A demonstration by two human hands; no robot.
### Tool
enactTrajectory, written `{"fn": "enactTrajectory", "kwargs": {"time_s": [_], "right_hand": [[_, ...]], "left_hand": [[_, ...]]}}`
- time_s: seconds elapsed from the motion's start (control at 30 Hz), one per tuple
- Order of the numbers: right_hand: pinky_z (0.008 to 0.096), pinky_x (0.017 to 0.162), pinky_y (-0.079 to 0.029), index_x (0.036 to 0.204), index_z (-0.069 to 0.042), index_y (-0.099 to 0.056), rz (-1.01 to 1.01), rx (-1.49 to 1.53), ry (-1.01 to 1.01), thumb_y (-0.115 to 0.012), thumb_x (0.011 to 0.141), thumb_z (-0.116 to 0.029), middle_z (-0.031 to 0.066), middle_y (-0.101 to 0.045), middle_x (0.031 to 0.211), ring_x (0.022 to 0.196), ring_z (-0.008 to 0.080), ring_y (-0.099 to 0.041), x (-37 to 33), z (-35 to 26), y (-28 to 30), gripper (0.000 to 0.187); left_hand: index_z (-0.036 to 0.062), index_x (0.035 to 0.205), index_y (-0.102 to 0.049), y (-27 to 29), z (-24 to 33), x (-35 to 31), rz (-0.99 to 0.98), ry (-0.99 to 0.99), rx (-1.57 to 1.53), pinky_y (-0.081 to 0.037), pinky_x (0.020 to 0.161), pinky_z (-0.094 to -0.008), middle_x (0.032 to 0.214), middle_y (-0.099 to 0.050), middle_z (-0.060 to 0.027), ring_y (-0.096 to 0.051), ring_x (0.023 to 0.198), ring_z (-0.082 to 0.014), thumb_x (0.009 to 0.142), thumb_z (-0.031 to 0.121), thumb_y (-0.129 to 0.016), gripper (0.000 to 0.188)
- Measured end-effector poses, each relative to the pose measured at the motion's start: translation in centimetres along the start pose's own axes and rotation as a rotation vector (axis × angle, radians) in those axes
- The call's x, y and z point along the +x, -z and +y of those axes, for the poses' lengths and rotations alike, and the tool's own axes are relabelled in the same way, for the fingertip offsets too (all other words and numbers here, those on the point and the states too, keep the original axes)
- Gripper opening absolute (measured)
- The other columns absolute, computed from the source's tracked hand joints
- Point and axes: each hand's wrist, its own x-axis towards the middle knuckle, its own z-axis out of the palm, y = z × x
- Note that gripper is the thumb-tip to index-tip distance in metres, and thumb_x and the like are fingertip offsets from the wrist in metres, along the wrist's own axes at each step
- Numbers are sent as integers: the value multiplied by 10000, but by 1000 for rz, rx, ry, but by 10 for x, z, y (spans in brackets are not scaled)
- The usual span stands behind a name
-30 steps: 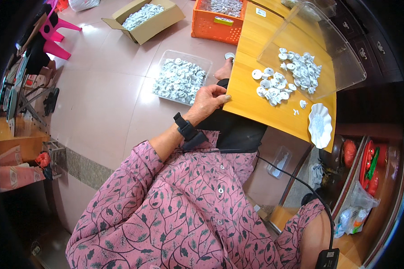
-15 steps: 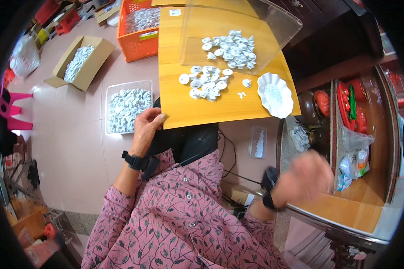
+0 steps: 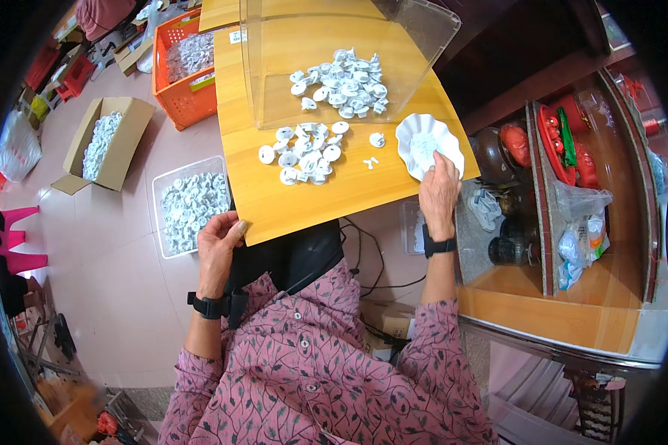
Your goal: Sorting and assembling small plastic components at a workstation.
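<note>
Pickup looks to be the step in hand.
Left hand (image 3: 217,243) has its thumb at the corner of the wooden board (image 3: 274,215); whether it clasps, I cannot tell. Rightward lie round white parts (image 3: 312,158), then tiny white bits (image 3: 370,162), then the scalloped dish (image 3: 451,147) of small pale pieces (image 3: 423,142), where the right hand (image 3: 439,191) has its fingers bunched, any catch hidden. Lifting pieces out would call for a light, narrow pinch.
</note>
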Motion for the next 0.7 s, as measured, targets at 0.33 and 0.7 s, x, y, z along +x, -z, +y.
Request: {"fn": "enactTrajectory", "kwargs": {"time_s": [0.33, 0.7], "right_hand": [[420, 935, -445, 1060, 6, -682, -213, 152, 32, -536, 812, 39, 168, -637, 1130, 1089, 350, -564, 18, 5, -26, 289], [351, 771, -520, 1000, 36, -682, -127, 532, -121, -469, 763, 131, 155, -661, 975, 818, 262, -652, 18, -26, 0, 333]], "left_hand": [[-24, 1097, -648, 2, 1, -1, -13, 18, -20, -459, 667, -211, 935, -685, -36, -578, 744, -76, 891, 110, -691, 249], [-19, 1098, -655, 1, 5, 0, -10, 22, -32, -459, 665, -204, 893, -683, -23, -591, 753, -68, 882, 87, -704, 246]]}}
